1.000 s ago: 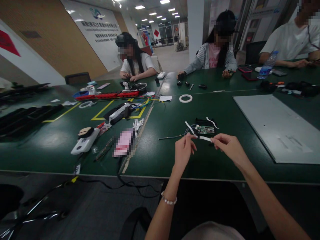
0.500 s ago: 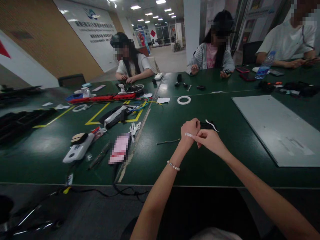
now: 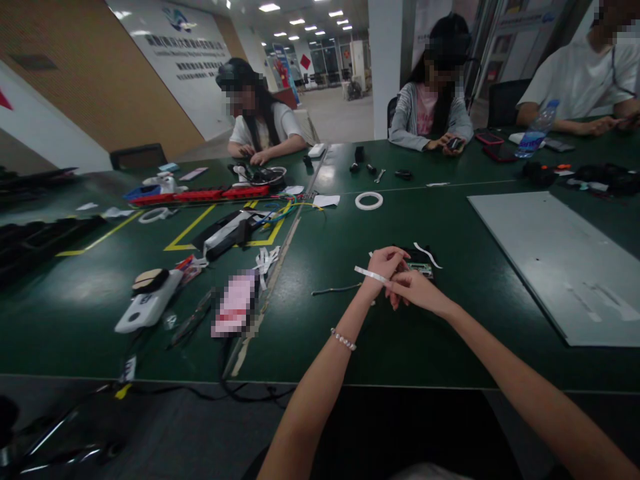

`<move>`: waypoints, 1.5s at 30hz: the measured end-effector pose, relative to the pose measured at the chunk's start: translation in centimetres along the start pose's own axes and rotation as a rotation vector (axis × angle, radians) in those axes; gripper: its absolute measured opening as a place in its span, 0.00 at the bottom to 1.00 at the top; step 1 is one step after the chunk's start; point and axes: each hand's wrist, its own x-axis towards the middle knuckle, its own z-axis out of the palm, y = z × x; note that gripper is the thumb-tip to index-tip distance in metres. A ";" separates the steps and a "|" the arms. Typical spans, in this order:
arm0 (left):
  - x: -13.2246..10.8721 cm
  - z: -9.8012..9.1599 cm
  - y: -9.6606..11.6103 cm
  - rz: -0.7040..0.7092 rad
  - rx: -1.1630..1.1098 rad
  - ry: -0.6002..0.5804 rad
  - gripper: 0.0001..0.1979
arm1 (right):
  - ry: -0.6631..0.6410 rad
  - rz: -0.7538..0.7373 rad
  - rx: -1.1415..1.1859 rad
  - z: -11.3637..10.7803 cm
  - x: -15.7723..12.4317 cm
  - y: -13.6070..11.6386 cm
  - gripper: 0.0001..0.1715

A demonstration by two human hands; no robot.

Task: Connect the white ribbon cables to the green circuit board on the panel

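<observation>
Right hand [image 3: 419, 291] pinches the white strip [image 3: 367, 273], now showing longer across our left hand [image 3: 384, 264], whose grip we can't tell; the circuit board [image 3: 423, 269] reappears just beyond the right hand, strip not on it.

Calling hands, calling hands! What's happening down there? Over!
Right hand: pinching white strip by its end. Left hand: close by, grip unclear. Circuit board: partly hidden behind hands.

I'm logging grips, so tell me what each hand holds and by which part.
The right hand pinches a white strip by its right end as pictured; whether the left hand holds anything cannot be told.
</observation>
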 end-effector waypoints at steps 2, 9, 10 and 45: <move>0.0 -0.2 0.1 -0.030 -0.046 0.002 0.09 | -0.020 -0.021 -0.035 -0.1 -0.1 0.0 0.27; 0.4 -1.3 -0.3 -0.040 -0.029 0.094 0.09 | 0.236 -0.052 -0.172 -2.6 -1.3 0.5 0.25; 0.5 -1.4 -0.5 -0.037 -0.013 0.111 0.09 | 0.330 -0.053 -0.207 -3.6 -1.5 0.8 0.25; 0.7 -4.6 -3.2 -0.069 0.708 0.226 0.18 | 0.680 0.065 -0.500 -10.2 -2.2 6.1 0.18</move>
